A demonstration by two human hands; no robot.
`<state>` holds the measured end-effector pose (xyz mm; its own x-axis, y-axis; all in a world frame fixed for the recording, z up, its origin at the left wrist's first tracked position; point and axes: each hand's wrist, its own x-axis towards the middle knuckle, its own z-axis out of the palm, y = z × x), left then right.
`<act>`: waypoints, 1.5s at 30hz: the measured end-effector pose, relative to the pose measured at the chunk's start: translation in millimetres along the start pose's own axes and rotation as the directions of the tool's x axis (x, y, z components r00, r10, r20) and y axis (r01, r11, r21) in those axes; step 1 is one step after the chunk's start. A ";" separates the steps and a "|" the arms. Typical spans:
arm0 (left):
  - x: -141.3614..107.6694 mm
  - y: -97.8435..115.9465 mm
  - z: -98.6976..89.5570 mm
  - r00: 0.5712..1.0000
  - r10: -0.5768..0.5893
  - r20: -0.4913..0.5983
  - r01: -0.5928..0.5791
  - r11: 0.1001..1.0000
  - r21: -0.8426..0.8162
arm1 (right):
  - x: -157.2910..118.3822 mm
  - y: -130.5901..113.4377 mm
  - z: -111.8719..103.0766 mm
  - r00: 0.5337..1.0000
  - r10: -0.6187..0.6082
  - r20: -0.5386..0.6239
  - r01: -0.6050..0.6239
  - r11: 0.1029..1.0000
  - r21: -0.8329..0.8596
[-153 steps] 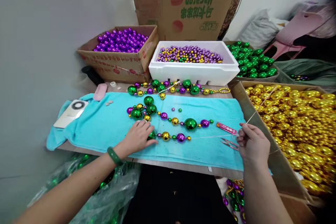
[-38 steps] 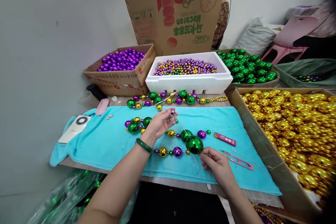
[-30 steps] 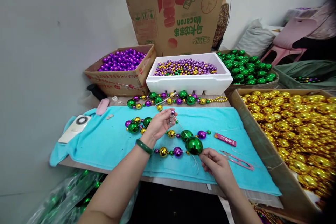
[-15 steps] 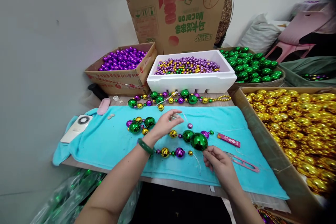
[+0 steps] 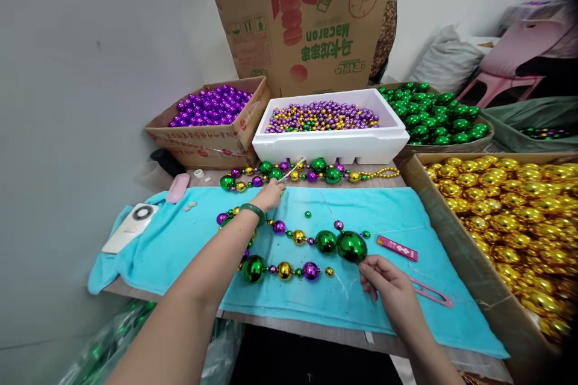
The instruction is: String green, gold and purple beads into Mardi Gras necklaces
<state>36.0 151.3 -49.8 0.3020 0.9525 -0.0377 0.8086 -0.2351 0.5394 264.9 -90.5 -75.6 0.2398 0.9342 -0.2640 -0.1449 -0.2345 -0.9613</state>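
A half-strung strand of green, gold and purple beads [image 5: 298,237] lies on a turquoise towel [image 5: 180,246]. My right hand [image 5: 388,286] sits just in front of the big green ball [image 5: 351,246] at the strand's end, fingertips pinched on the thin thread below it. A small purple bead [image 5: 338,225] sits on the thread just behind the ball. My left hand [image 5: 270,195], with a green bangle on the wrist, reaches to the towel's far edge beside a finished strand [image 5: 316,171]. Its fingertips are hidden, so its grip is unclear. A loose green bead [image 5: 307,214] lies between my hands.
Behind the towel stand a box of purple balls [image 5: 210,109], a white foam box [image 5: 325,143] of small mixed beads, and a basket of green balls [image 5: 433,114]. A box of gold balls [image 5: 510,210] fills the right. A pink card [image 5: 397,248], snips [image 5: 431,295] and a phone [image 5: 130,227] lie on the towel.
My left hand let go of the thread and moved back to the towel's far edge. The purple bead slid down the thread to the big green ball. My right hand stayed by the ball.
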 end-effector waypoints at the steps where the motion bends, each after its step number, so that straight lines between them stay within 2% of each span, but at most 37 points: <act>1: -2.6 1.9 -0.7 1.000 -0.012 -0.019 0.012 0.999 -0.030 | 0.4 -0.8 -0.1 1.000 0.003 0.002 -0.003 1.000 -0.003; 5: -19.1 17.7 -10.2 0.992 -0.066 -0.109 0.046 0.983 -0.177 | -1.1 -6.8 0.9 1.000 0.008 0.018 -0.008 1.000 -0.008; 7: -34.0 30.0 -16.8 0.993 -0.093 -0.079 0.059 0.934 -0.352 | -3.5 -11.0 2.9 1.000 0.001 0.029 -0.001 1.000 -0.011; 8: -43.0 36.5 -19.8 0.994 -0.108 -0.024 0.081 0.860 -0.504 | -4.9 -13.0 4.3 0.999 -0.003 0.034 0.003 1.000 -0.012; 9: -52.7 42.7 -22.2 0.991 -0.119 0.064 0.129 0.700 -0.702 | -6.4 -14.7 6.1 0.999 -0.007 0.041 0.008 1.000 -0.013; 10: -62.3 48.4 -24.0 0.981 -0.111 0.157 0.192 0.487 -0.852 | -8.0 -16.2 8.1 0.999 -0.009 0.050 0.010 1.000 -0.016; 11: -71.5 53.3 -25.0 0.967 -0.090 0.237 0.252 0.266 -0.930 | -9.6 -17.4 10.2 0.998 -0.011 0.058 0.013 1.000 -0.019; 12: -79.6 57.4 -25.4 0.954 -0.067 0.292 0.297 0.085 -0.951 | -11.4 -18.4 12.4 0.998 -0.014 0.064 0.016 1.000 -0.021; 13: -86.5 60.7 -25.2 0.946 -0.052 0.320 0.320 -0.018 -0.947 | -13.2 -19.4 14.5 0.997 -0.015 0.070 0.017 1.000 -0.023; 15: -96.2 65.0 -23.8 0.941 -0.033 0.336 0.331 -0.106 -0.938 | -17.1 -21.3 18.1 0.997 -0.011 0.081 0.014 1.000 -0.025; 19: -104.4 68.4 -20.5 0.940 -0.003 0.340 0.334 -0.176 -0.926 | -24.3 -24.8 21.5 0.995 0.015 0.096 -0.012 0.999 -0.033; 27: -109.0 70.4 -17.8 0.944 -0.007 0.329 0.320 -0.218 -0.922 | -27.4 -18.2 19.4 0.994 0.000 0.106 0.006 0.998 -0.056; 33: -113.9 74.6 -16.7 0.945 -0.026 0.327 0.318 -0.176 -0.932 | -24.7 -6.0 17.8 0.996 -0.017 0.086 0.021 0.999 -0.049; 36: -117.9 78.2 -12.7 0.953 -0.027 0.301 0.298 -0.080 -0.951 | -23.2 -3.3 17.5 0.996 -0.018 0.084 0.021 0.999 -0.042; 40: -126.5 85.0 -1.5 0.967 0.038 0.252 0.248 0.080 -0.965 | -23.6 -9.7 20.5 0.998 -0.014 0.065 0.015 1.000 -0.014; 42: -131.0 87.9 3.1 0.963 0.066 0.261 0.249 0.152 -0.957 | -23.9 -13.4 22.2 0.998 -0.002 0.059 0.001 1.000 0.005; 45: -130.9 87.9 3.6 0.934 0.145 0.326 0.254 0.370 -0.894 | -22.2 -14.4 21.3 0.999 0.008 0.052 -0.010 0.999 0.037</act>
<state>69.4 5.2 -0.5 0.5640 0.7928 -0.2309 -0.0757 0.3281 0.9416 241.2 -102.2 -54.2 0.1888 0.9448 -0.2677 -0.1829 -0.2340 -0.9549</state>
